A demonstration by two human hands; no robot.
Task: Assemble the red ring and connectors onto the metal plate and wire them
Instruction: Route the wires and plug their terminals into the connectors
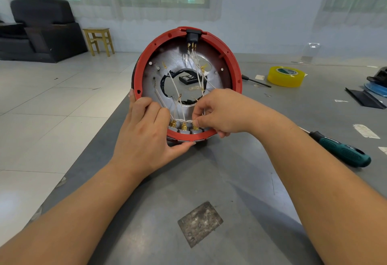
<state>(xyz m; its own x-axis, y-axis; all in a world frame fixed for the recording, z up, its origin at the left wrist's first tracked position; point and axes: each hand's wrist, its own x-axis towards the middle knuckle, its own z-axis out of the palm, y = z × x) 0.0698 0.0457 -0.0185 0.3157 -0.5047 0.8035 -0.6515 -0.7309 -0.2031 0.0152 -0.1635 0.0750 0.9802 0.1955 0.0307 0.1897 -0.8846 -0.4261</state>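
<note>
The wiring step appears to be under way: the red ring point(234, 70) is already sitting around the metal plate point(150, 76), the assembly tilted up on its edge on the grey surface point(167, 191), and white wires point(196, 70) are running to the gold-tipped connectors point(184, 127) at its lower rim. The left hand point(146, 130) is gripping that lower-left rim to steady it, while the right hand point(217, 112) is pinching a wire end just above the rightmost connector. Next, that end probably needs pushing onto its terminal.
</note>
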